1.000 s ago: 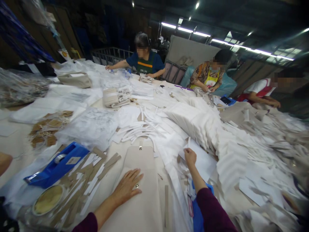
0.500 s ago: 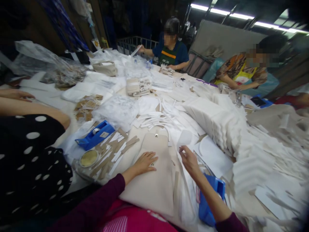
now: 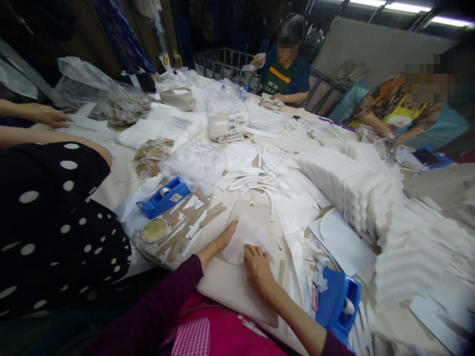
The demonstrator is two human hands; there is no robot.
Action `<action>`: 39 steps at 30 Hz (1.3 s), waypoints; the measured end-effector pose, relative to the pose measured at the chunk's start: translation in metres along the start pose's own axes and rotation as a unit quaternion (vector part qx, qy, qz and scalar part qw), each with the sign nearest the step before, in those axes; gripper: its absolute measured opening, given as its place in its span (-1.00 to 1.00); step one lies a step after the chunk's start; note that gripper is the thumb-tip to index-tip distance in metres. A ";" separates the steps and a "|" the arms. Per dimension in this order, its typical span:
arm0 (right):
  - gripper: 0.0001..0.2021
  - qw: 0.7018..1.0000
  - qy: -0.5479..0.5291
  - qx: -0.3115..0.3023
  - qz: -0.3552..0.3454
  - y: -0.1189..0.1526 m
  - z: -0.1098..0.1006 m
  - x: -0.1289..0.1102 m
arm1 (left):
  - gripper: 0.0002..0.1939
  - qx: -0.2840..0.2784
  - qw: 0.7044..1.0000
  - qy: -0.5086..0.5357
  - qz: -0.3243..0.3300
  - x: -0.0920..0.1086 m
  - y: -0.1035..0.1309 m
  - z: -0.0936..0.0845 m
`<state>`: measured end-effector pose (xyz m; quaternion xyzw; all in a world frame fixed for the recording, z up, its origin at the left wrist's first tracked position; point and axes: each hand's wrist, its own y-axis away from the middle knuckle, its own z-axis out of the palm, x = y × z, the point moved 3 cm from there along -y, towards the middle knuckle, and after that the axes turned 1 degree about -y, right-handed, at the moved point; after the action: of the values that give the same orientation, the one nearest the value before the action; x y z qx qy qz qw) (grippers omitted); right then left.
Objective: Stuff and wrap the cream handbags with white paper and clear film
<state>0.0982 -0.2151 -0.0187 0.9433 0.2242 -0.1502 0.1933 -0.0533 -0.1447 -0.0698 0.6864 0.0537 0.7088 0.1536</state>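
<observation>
A flat beige bag (image 3: pixel 237 284) lies in front of me, with a metal clasp (image 3: pixel 252 203) showing near its far end. A thin translucent white sheet (image 3: pixel 247 232) rests on the bag's middle. At the sheet's left edge is my left hand (image 3: pixel 222 238), its thumb side up and its fingers partly hidden by the sheet. My right hand (image 3: pixel 258 267) presses on the sheet's near edge with curled fingers; whether it pinches the sheet is hard to make out.
Blue tape dispensers stand at left (image 3: pixel 165 198) and right (image 3: pixel 337 301). Paper strips (image 3: pixel 189 222) and a round tin (image 3: pixel 154 230) lie left; stacked white foam sheets (image 3: pixel 334 183) stand right. A person in polka dots (image 3: pixel 55 222) is close on the left; two people work across the table.
My right hand has moved left onto the bag, and the translucent sheet now lies over it. My left hand has shifted to the sheet's edge. The view has turned slightly left.
</observation>
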 end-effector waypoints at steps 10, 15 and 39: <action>-0.89 0.997 -0.051 0.012 -0.054 -0.003 0.003 -0.003 | -0.34 0.033 0.995 0.088 -0.043 -0.004 -0.006 -0.014; -0.79 0.992 -0.100 0.044 -0.063 -0.019 -0.007 0.018 | -0.43 0.032 0.998 0.054 -0.022 -0.015 -0.006 -0.013; -0.48 0.999 0.042 0.013 0.011 -0.053 0.019 0.038 | -0.36 0.198 0.934 -0.297 -0.001 0.018 -0.011 -0.030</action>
<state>0.1019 -0.1660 -0.0653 0.9536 0.2194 -0.1113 0.1735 -0.0818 -0.1244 -0.0572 0.8820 0.1453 0.4476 0.0239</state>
